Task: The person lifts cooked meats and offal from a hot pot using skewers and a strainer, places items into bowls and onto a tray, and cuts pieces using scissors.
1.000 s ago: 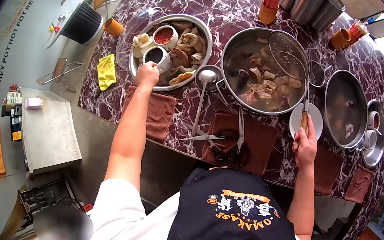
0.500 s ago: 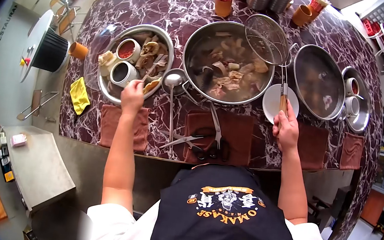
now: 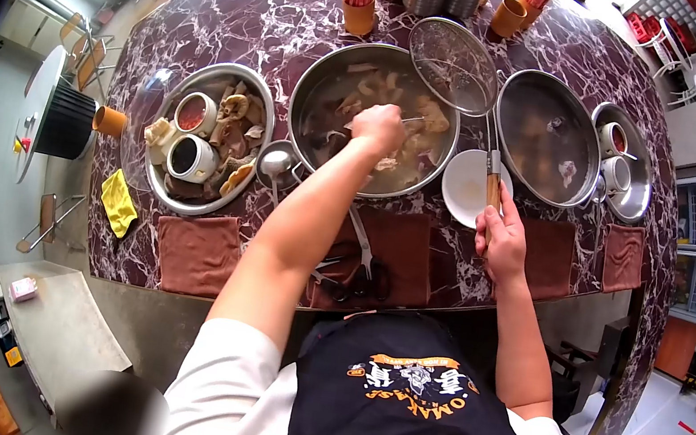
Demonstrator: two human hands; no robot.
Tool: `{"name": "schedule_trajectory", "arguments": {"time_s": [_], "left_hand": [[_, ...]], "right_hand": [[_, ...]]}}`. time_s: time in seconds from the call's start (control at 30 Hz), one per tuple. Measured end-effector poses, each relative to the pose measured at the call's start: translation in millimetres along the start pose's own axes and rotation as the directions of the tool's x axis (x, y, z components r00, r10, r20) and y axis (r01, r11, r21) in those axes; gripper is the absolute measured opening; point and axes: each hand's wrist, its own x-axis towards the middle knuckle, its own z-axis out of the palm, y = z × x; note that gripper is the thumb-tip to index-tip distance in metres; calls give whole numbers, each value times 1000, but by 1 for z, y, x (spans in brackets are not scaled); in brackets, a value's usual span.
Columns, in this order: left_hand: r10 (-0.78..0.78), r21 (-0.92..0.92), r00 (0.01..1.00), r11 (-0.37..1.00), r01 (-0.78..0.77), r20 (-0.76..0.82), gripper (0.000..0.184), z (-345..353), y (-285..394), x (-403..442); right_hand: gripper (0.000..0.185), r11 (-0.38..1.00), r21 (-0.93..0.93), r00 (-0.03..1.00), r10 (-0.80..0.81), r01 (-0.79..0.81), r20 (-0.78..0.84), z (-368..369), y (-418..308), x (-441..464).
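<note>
L hand (image 3: 377, 127) over pot (image 3: 293, 108), grip clamped on part-hidden metal tool (image 3: 416, 120); R hand (image 3: 503, 241) clamped on strainer (image 3: 453, 66), mesh approx. pot's 1 o'clock; best held level, nr rim.

The right hand (image 3: 504, 241) holds a round wire strainer (image 3: 453, 67) by its wooden handle, the mesh angled up beside the wide metal pot (image 3: 291, 110). The pot holds cloudy broth and pale meat pieces (image 3: 432, 115); over it, the left hand (image 3: 378, 127) grips a mostly hidden thin metal utensil (image 3: 416, 120).
</note>
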Motion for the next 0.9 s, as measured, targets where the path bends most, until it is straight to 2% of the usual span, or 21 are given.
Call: {"name": "schedule_trajectory", "arguments": {"time_s": [0.03,0.07,0.1,0.23,0.27,0.3,0.37,0.4,0.47,0.5,0.67,0.7,0.77,0.83,0.9], "left_hand": [[-25,-84,1000,996,25,6,25,12,5,5],[-135,-171,990,976,139,31,25,17,9,6],[-132,-279,990,950,138,41,25,30,-3,10],[-2,-528,990,846,-75,-143,24,63,-39,1],[-5,-622,997,782,-42,-74,21,62,-45,-3],[-1,-618,997,785,-48,-79,21,59,-49,-11],[16,-803,993,586,-105,-117,20,52,-60,-24],[58,-832,982,524,-182,-178,19,43,-63,-28],[30,-958,999,284,27,37,18,25,-72,-47],[22,-982,990,135,135,139,17,17,-77,-56],[46,-987,992,-110,119,115,17,-3,-119,-96],[-15,-985,992,-120,125,128,17,-10,-124,-105],[51,-980,996,-183,79,71,17,-9,-156,-114],[43,-972,998,-229,62,54,16,-9,-182,-124],[-27,-980,1000,-198,3,8,14,-22,-189,-136]], "right_hand": [[55,1000,7,1000,-16,16,6,-3,-1,0],[55,1000,3,1000,-14,14,3,-7,-5,-1],[55,1000,5,1000,-10,10,8,-9,-9,-2],[54,997,81,1000,-16,15,10,-17,-18,-2],[54,996,78,999,-39,38,13,-22,-16,0],[54,996,84,999,-45,44,13,-23,-19,1],[54,989,143,999,-50,48,12,-23,-25,1],[53,985,164,999,-54,54,-3,-23,-24,3],[53,982,179,998,-65,65,-7,-22,-27,4],[53,979,190,998,-68,69,-11,-21,-27,4],[52,977,208,999,-47,42,17,-16,-16,9],[52,977,210,999,-32,26,25,-15,-13,9],[51,979,204,1000,-1,-2,15,-10,-8,9],[51,980,197,1000,29,-30,12,-4,-2,10],[51,980,192,999,45,-42,-10,2,4,11]]}}
